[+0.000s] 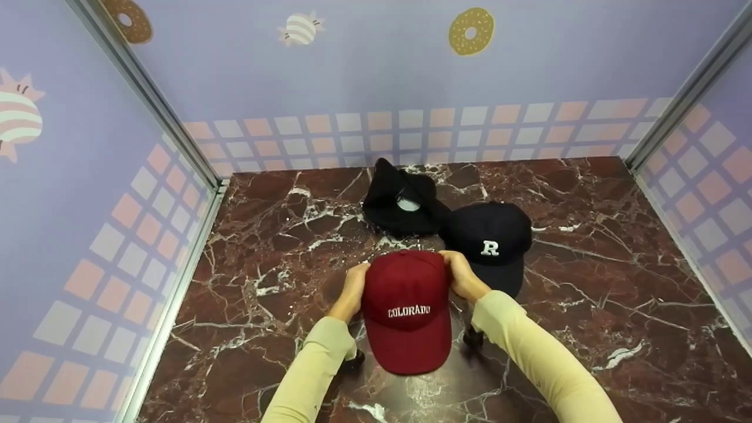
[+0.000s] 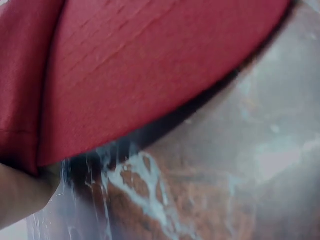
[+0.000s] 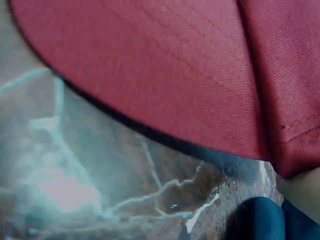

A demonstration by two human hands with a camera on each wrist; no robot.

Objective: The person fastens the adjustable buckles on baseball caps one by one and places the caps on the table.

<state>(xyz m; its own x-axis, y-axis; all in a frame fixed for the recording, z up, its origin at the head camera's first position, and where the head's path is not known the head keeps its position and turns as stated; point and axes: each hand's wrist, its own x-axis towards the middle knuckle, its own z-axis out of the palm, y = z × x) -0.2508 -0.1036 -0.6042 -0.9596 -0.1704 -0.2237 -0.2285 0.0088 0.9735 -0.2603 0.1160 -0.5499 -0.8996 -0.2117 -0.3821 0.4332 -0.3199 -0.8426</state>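
Note:
A dark red baseball cap [image 1: 405, 279] with white COLORADO lettering is held between both hands, its brim toward the person. My left hand [image 1: 353, 288] grips the cap's left side near the brim's end. The right hand [image 1: 462, 276] grips the opposite side, close to a black cap [image 1: 510, 235] with a white R. Fingertips are partly hidden by the red cap. In the left wrist view, the brim [image 2: 150, 70] and part of the hand [image 2: 22, 195] show. The right wrist view shows the brim [image 3: 150, 75] slightly above the surface, with a bit of the hand [image 3: 304, 192].
A second black cap [image 1: 388, 214], its white inner patch showing, lies behind the red cap and touches the black R cap. The brown-red marble tabletop [image 1: 264, 282] is bounded by patterned walls [image 1: 388, 76] at the back and both sides.

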